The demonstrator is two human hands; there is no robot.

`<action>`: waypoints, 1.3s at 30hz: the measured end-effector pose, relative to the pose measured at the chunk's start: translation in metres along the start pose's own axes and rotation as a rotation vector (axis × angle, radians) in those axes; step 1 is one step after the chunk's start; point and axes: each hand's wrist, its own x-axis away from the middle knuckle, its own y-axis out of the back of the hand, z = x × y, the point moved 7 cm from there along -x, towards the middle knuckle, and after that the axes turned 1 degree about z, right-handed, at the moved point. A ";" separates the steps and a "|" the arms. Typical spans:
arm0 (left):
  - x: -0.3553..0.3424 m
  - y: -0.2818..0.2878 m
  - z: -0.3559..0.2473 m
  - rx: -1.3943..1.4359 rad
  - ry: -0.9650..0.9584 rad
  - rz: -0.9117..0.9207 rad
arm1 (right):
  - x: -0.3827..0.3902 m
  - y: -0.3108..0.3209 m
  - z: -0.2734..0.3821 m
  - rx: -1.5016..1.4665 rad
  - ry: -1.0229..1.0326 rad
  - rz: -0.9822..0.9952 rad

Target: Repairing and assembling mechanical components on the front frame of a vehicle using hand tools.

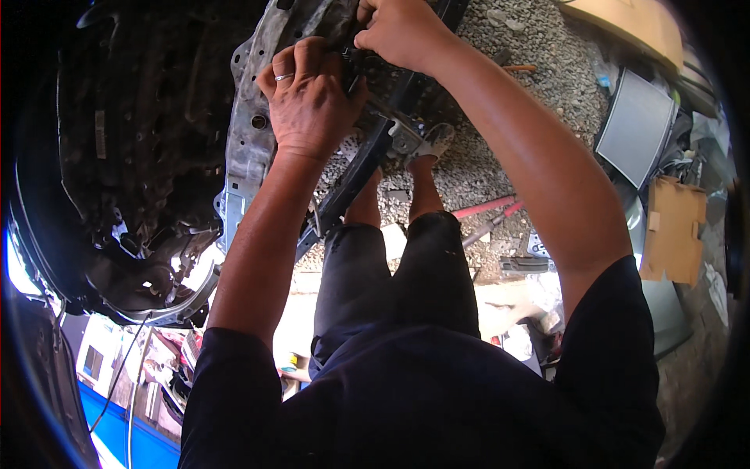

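My left hand (311, 102), with a ring on one finger, bends its fingers over the edge of a grey metal car frame panel (242, 148). Its thumb reaches toward a dark gap beside the panel. At the upper edge my right hand (398, 35) is closed, fingers curled and pressed together near the same gap. What it holds, if anything, is hidden. A black metal bar (363, 160) slants below both hands, with a small bracket (402, 139) on it.
On the left is a dark vehicle body (148, 141). Gravel (539, 102) covers the ground under my feet. Red-handled bars (484, 208) lie behind my legs. To the right are a grey flat panel (637, 129), a cardboard box (673, 230) and a tan body part (633, 27).
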 end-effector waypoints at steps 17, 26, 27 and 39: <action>0.000 0.001 -0.001 0.033 -0.006 0.013 | 0.030 -0.013 0.001 0.127 -0.213 -0.262; 0.001 -0.002 -0.004 0.001 0.043 0.065 | 0.027 -0.012 -0.001 0.114 -0.222 -0.227; 0.001 -0.002 -0.003 -0.003 0.063 0.082 | 0.027 -0.014 -0.001 0.098 -0.229 -0.197; 0.002 -0.005 -0.003 -0.017 0.034 0.085 | 0.032 -0.013 0.005 0.120 -0.166 -0.216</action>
